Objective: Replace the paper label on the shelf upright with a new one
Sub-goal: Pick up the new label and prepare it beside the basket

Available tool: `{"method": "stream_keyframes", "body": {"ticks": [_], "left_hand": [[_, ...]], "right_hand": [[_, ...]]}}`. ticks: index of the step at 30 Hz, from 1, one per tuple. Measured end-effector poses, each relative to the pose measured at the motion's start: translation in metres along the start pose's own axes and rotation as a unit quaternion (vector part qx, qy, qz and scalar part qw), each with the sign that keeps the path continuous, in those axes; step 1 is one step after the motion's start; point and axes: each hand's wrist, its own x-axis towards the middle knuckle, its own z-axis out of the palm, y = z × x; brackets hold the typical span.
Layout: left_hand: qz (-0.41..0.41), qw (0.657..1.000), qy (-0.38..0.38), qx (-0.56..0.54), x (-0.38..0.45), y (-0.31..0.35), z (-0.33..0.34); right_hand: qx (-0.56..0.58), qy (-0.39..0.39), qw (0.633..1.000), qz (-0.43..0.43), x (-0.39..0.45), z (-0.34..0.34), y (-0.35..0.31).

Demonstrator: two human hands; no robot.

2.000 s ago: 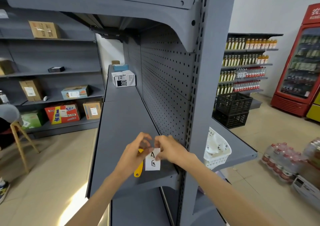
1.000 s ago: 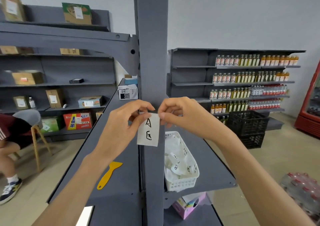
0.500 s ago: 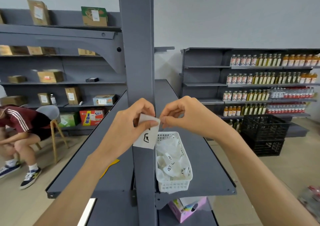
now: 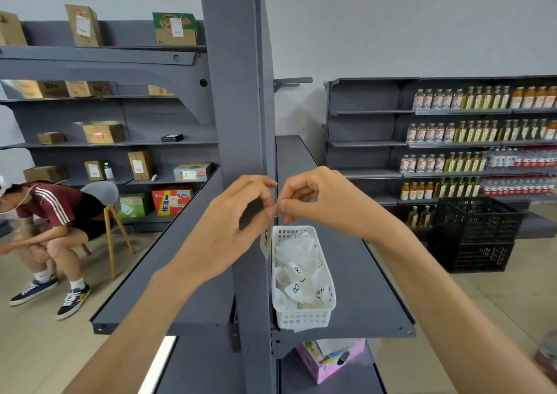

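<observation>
A grey shelf upright point(image 4: 238, 107) rises in the middle of the head view. A small white paper label point(image 4: 266, 240) with black marks hangs edge-on at the upright's right edge. My left hand point(image 4: 238, 228) pinches its top from the left. My right hand point(image 4: 319, 203) pinches the same top edge from the right, fingertips touching those of the left hand. Most of the label's face is turned away from me.
A white plastic basket point(image 4: 304, 316) with several paper labels sits on the right-hand shelf point(image 4: 370, 288). A pink box point(image 4: 328, 360) lies on the shelf below. A person sits on a chair point(image 4: 105, 194) at the left. Black crates point(image 4: 476, 234) stand at the right.
My view has swung right around the upright. The label, first facing me in front of the upright, has turned edge-on at its right edge. The yellow scraper is out of sight.
</observation>
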Motion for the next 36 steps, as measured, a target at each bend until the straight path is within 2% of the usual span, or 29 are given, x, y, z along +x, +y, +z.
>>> {"method": "stream_keyframes", "body": {"ticks": [8,25,36], "left_hand": [[0.016,0.99,0.001,0.141,-0.003,0.006,0.009],[-0.006,0.997,-0.016,0.073,-0.005,0.005,0.026],[0.024,0.985,0.018,0.169,-0.002,0.006,0.027]], "right_hand": [[-0.03,-0.003,1.0,0.007,-0.001,0.002,-0.001],[-0.029,-0.002,0.999,0.019,-0.009,0.0,0.008],[-0.031,0.014,0.998,0.052,-0.007,0.005,0.005]]}}
